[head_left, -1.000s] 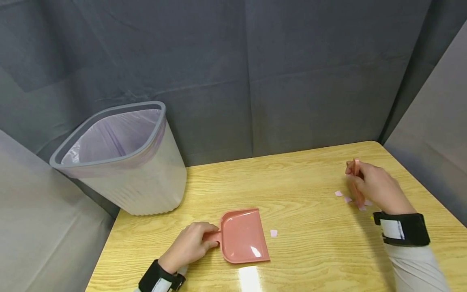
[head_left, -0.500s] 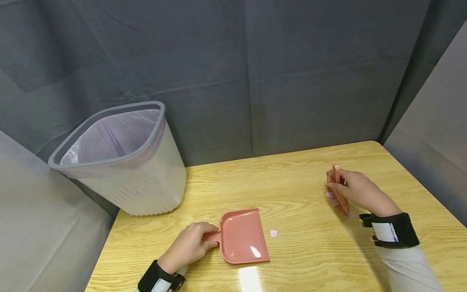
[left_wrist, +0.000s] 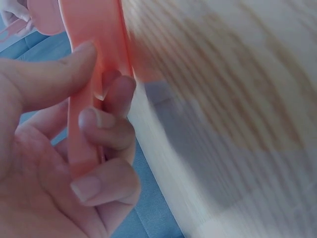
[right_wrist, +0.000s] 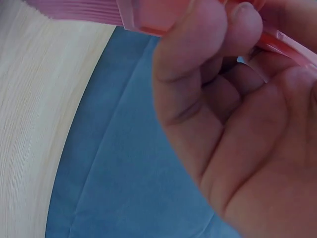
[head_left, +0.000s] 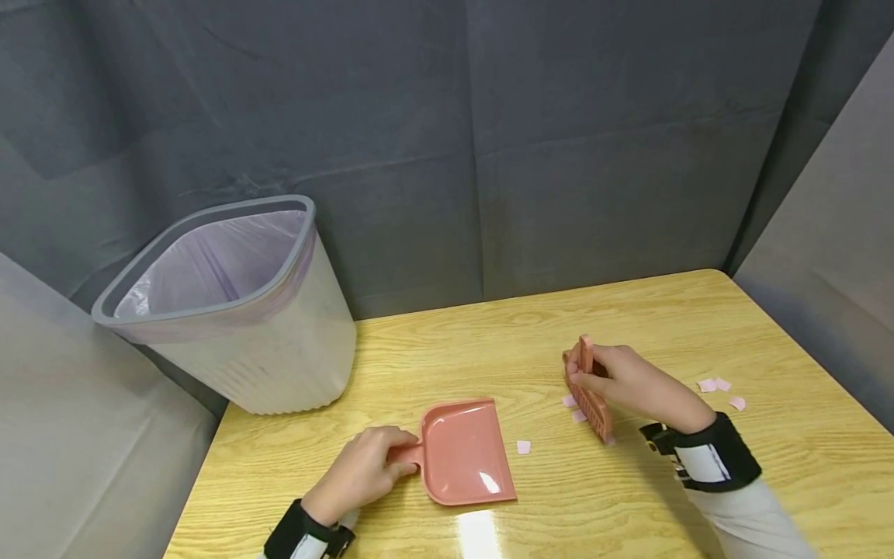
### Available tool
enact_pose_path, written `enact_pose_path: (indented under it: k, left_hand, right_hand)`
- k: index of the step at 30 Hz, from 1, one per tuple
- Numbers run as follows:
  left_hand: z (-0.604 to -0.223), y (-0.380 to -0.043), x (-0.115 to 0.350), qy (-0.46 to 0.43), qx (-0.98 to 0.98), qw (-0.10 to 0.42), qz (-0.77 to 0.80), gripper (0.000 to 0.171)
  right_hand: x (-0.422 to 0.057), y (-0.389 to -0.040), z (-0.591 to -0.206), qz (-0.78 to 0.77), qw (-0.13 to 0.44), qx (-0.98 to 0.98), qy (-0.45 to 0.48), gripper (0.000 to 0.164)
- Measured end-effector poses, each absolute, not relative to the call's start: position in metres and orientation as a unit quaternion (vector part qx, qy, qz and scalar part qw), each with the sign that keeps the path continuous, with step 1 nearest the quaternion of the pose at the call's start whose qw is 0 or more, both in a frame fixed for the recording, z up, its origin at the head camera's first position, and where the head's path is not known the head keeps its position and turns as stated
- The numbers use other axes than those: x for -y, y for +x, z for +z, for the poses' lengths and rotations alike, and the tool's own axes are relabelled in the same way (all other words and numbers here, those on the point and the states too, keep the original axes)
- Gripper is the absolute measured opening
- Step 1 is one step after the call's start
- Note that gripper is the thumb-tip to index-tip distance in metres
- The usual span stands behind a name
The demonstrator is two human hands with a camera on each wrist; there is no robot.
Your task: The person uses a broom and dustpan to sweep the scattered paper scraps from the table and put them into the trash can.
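Note:
My left hand (head_left: pixel 366 467) grips the short handle of a pink dustpan (head_left: pixel 464 450), which lies flat with its open edge facing right. In the left wrist view the fingers curl round that handle (left_wrist: pixel 84 144). To the right, my right hand (head_left: pixel 639 384) holds a small pink brush (head_left: pixel 590 396) upright, its bristles (right_wrist: pixel 84 11) showing in the right wrist view. Several pale pink paper scraps (head_left: pixel 579 416) lie against the brush's left side and lower end. One more scrap (head_left: pixel 524 447) lies just off the dustpan's open edge.
Several other paper scraps (head_left: pixel 708 385) lie on the wooden table (head_left: pixel 447 357) behind the right hand. A lined waste bin (head_left: pixel 279 357) stands at the back left, leaning outward in view. Grey cloth (head_left: pixel 559 155) walls the back and sides.
My right hand has swept the brush leftward over the table, with some scraps moving along and others left behind at the right. The left hand and dustpan have stayed put.

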State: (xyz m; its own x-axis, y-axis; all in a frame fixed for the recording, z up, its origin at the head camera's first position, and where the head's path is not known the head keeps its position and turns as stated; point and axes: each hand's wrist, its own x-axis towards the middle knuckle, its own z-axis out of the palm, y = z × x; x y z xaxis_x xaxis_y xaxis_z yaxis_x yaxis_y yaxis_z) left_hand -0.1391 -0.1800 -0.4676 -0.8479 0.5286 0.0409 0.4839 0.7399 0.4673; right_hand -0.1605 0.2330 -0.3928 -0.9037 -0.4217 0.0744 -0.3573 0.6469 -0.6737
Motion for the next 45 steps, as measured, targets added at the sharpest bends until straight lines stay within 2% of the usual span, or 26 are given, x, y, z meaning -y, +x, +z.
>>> enact_pose_path:
  k: [3,8,12,17,20,30,39,45]
  left_hand:
    - [-0.468,-0.139,0.18,0.274,-0.931,0.046,0.238,0.024]
    - [-0.468,-0.14,0.18,0.277,-0.93,0.047,0.236,0.025]
    - [-0.467,-0.14,0.18,0.274,-0.932,0.044,0.232,0.025]
    - [-0.466,-0.14,0.18,0.275,-0.932,0.042,0.231,0.025]
    - [-0.465,-0.139,0.18,0.281,-0.931,0.037,0.232,0.025]
    - [-0.466,-0.14,0.181,0.278,-0.931,0.048,0.23,0.025]
    - [-0.467,-0.14,0.18,0.277,-0.931,0.05,0.234,0.025]
    - [-0.467,-0.14,0.181,0.278,-0.93,0.054,0.236,0.025]
  right_hand:
    - [-0.228,-0.158,-0.39,-0.387,0.049,-0.894,-0.221,0.025]
    - [-0.234,-0.154,-0.381,-0.392,0.001,-0.9,-0.193,0.036]
    - [-0.244,-0.153,-0.376,-0.351,-0.031,-0.92,-0.17,0.034]
    - [-0.246,-0.156,-0.378,-0.318,0.007,-0.935,-0.154,0.012]
    - [-0.241,-0.157,-0.382,-0.313,0.041,-0.935,-0.163,0.005]
    - [-0.207,-0.149,-0.392,-0.364,0.107,-0.902,-0.208,0.004]
    - [-0.182,-0.142,-0.397,-0.414,0.123,-0.867,-0.249,0.009]
    - [-0.18,-0.141,-0.395,-0.4,0.073,-0.876,-0.261,0.011]
